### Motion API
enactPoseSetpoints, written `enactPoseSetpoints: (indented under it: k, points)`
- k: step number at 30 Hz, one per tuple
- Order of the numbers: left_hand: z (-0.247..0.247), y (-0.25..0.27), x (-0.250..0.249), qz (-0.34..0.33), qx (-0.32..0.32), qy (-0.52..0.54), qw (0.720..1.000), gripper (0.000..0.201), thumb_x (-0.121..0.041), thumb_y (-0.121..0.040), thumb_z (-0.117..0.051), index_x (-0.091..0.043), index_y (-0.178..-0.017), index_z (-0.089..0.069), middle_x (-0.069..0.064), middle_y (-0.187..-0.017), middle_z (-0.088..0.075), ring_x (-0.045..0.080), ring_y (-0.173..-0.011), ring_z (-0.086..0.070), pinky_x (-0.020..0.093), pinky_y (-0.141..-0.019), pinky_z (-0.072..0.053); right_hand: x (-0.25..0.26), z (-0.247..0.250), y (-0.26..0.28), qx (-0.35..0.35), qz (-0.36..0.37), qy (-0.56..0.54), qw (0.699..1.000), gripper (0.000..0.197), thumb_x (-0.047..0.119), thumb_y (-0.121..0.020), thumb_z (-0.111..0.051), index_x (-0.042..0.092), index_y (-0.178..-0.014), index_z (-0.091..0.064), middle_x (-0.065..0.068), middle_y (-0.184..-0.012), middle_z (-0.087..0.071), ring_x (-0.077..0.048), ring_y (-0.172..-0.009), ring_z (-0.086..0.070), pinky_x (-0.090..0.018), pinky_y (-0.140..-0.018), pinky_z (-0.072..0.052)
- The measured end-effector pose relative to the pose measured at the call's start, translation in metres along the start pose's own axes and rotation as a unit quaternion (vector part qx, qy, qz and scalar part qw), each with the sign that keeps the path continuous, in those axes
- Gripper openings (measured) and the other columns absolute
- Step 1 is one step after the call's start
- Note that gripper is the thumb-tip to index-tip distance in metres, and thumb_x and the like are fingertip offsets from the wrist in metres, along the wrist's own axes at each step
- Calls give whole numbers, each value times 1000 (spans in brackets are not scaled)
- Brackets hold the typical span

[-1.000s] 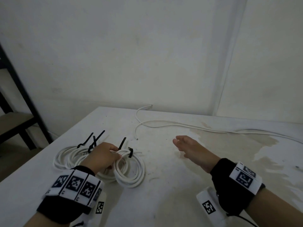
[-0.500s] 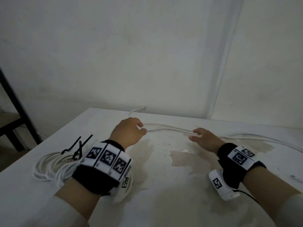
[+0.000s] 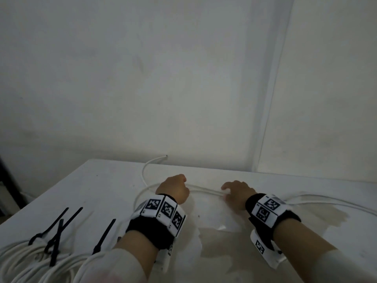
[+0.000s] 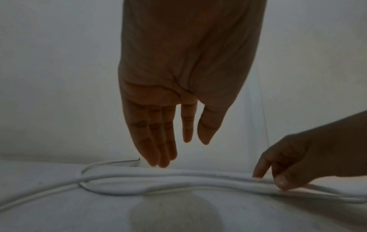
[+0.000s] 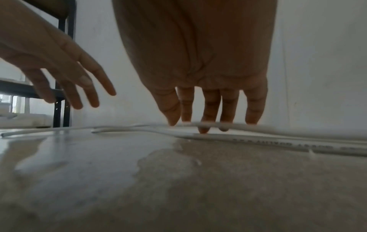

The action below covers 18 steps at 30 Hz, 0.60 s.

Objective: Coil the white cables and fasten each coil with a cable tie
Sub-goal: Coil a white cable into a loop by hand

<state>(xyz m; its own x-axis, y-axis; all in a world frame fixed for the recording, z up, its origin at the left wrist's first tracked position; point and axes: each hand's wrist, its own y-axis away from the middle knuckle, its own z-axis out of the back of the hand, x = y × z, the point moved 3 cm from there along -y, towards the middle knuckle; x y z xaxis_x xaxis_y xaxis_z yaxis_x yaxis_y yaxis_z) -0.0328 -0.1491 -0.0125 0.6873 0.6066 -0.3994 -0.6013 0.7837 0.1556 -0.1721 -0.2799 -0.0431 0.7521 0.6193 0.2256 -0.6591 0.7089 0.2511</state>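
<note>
My left hand (image 4: 178, 87) hangs just above the loose white cable (image 4: 178, 175), fingers straight and holding nothing. My right hand (image 3: 237, 193) has its fingertips (image 5: 203, 129) down on the same cable, pressing it to the white surface (image 3: 214, 252); I see no grip around it. The cable runs across the far side of the surface. Near my left arm lie coiled cables (image 3: 30, 260) with black cable ties (image 3: 59, 227).
</note>
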Motion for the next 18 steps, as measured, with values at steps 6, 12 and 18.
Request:
enactPoseSetpoints:
  k: [6,12,18]
  points:
    - [-19,-21,-3,3,10,-7,1000,57,-16,-95,-37,-27,-147,-16,16,-139,-38,31,-122,-47,37,-98,-40,5,15,6,-60,63,-107,990,14,9,-93,-38,11,-99,-50,-9,-105,-49,-20,-90,-45,-26,-71,-34]
    - [-24,-34,-12,-14,-48,-13,999,40,-25,-98,-35,-26,-138,-35,14,-128,-51,30,-113,-53,34,-89,-42,1,32,40,-152,160,-185,958,16,32,-95,-46,22,-103,-56,8,-70,-49,-9,-64,-45,-26,-65,-36]
    - [-7,-35,-19,-19,-184,-20,983,30,-27,-100,-29,-10,-109,-53,15,-106,-63,32,-96,-58,30,-68,-36,-23,59,69,-291,227,-288,884,16,23,-94,-50,23,-78,-50,6,-55,-41,-5,-49,-38,-16,-51,-30]
